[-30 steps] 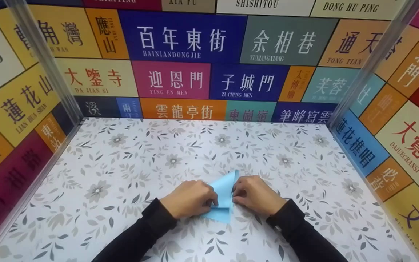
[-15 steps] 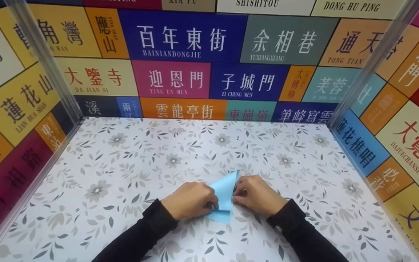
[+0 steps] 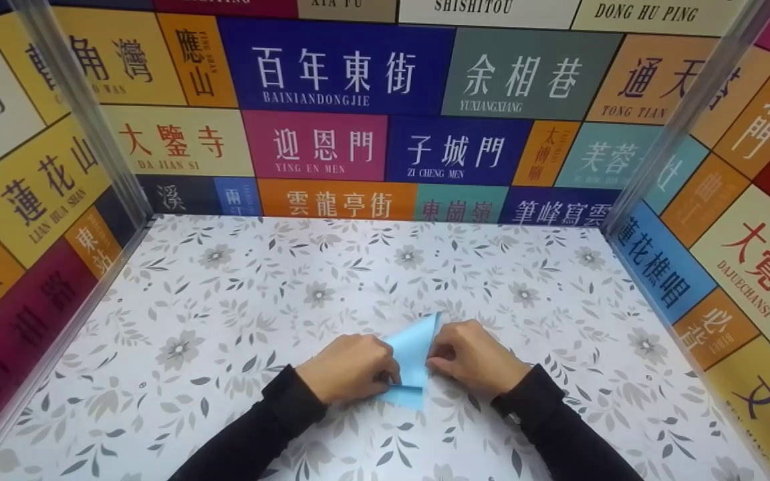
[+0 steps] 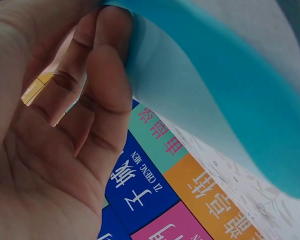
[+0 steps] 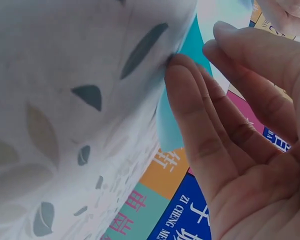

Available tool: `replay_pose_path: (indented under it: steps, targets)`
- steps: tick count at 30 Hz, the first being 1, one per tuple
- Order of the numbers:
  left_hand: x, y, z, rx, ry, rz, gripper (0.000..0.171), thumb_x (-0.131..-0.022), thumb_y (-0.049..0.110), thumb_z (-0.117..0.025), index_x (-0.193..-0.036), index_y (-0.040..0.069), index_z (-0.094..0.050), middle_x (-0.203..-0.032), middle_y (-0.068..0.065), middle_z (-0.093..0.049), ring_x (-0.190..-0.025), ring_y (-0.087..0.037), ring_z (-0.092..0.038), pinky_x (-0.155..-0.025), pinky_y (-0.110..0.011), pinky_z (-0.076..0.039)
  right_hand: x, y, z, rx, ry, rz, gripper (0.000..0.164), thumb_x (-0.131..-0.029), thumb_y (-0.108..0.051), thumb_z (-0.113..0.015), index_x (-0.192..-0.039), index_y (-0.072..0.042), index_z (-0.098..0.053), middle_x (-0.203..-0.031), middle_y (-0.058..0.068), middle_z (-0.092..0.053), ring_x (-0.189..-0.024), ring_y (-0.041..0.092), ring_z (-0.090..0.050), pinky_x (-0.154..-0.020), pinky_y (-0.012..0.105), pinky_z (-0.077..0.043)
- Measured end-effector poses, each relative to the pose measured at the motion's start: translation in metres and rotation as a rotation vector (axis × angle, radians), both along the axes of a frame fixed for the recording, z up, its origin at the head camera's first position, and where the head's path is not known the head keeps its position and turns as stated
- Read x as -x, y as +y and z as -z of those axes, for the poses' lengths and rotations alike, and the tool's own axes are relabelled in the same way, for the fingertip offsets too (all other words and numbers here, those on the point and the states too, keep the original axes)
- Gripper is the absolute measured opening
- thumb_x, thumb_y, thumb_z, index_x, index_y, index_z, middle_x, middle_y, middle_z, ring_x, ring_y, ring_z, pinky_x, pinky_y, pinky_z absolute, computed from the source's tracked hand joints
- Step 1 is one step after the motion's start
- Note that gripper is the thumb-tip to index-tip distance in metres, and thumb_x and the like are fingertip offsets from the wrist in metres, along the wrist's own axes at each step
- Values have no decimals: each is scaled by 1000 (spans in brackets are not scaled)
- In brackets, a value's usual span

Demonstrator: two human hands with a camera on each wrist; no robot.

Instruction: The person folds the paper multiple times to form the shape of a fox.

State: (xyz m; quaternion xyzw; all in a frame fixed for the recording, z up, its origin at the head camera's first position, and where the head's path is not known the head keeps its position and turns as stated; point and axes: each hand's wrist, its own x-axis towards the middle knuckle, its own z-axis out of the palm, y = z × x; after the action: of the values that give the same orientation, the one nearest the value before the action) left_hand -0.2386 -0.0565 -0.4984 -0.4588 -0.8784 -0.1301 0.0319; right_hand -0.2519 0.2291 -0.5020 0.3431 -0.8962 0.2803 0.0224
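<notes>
A piece of light blue paper point(image 3: 412, 351), folded into a pointed shape, lies on the floral surface between the two hands. My left hand point(image 3: 349, 367) pinches it at its left side, near a fold line. In the left wrist view the blue paper point(image 4: 230, 95) curves up in a loop beside the fingertips. At the right edge of the paper is my right hand point(image 3: 475, 357), its fingers loosely bent and touching the edge. In the right wrist view the right hand's fingers point(image 5: 185, 90) stand against the blue paper point(image 5: 170, 125), with a gap between the thumb side and the lower fingers.
A white tabletop point(image 3: 318, 260) with grey flowers and leaves extends around the hands. Colourful panels with Chinese lettering form a back wall point(image 3: 331, 67) and two side walls. Clear corner strips point(image 3: 659, 127) join them.
Over the last second the paper's lower flap has shifted slightly and its fold has flattened a little. Both hands stay in nearly the same place.
</notes>
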Motion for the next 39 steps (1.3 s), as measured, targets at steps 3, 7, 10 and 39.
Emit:
replay_pose_path:
  steps: [3,7,10,39]
  targets:
    - [-1,0,0,2,10,4,15,-91,18,-98,-103,26,-94,-100,7,-87,-94,-16,-82,-86,-33,-70,-2,-1,-2,16,-4,-8,9,-95,-9,-95,-94,-14,-87,-88,-4,-83,-79,4,-74,-75,26,-65]
    - [-1,0,0,1,23,8,14,-91,18,-98,-103,26,-94,-99,7,-87,-92,-16,-81,-85,-33,-70,-3,-4,-2,36,17,-49,10,-95,-6,-95,-97,-13,-88,-92,-2,-83,-82,10,-77,-77,28,-67]
    - [0,0,1,-5,33,13,14,-91,17,-96,-102,27,-94,-98,8,-86,-90,-15,-80,-82,-32,-69,-3,-6,0,35,46,-75,12,-93,-4,-95,-97,-13,-88,-93,-1,-83,-83,12,-76,-77,27,-67]
    - [-4,2,1,33,21,89,19,-94,25,-95,-112,31,-93,-105,11,-83,-89,-10,-79,-79,-30,-67,-8,-11,7,-33,-36,-128,10,-92,-9,-98,-95,-15,-90,-96,0,-81,-88,9,-73,-81,24,-63]
